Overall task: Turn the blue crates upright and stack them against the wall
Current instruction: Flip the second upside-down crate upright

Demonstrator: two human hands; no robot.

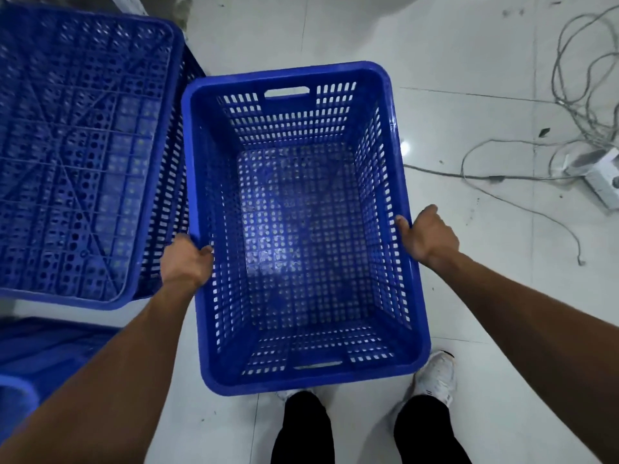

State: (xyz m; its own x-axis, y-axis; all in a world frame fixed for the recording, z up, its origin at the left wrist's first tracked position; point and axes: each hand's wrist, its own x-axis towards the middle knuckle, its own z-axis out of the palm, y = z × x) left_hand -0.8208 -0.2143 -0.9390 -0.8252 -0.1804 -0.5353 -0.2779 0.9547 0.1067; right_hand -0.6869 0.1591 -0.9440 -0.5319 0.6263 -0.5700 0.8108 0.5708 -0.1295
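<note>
Between L hand (187, 262) & R hand (428, 236): upright blue crate (301, 229), open side up. Fingers of both curl round its long rims, gripping. Just left of L fingers: upside-down crate (83, 145). Well right of R fingers: cables (569, 95) on floor (469, 313).

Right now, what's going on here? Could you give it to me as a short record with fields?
Held item: blue crate, upright, open side up, nothing inside
Left hand: grips the crate's left long rim
Right hand: grips the crate's right long rim
Neighbour: second blue crate, bottom up, close beside the held one on its left
Floor: white tiles
Clutter: grey cables and a white power strip at right
To do: second crate not yet turned upright
</note>
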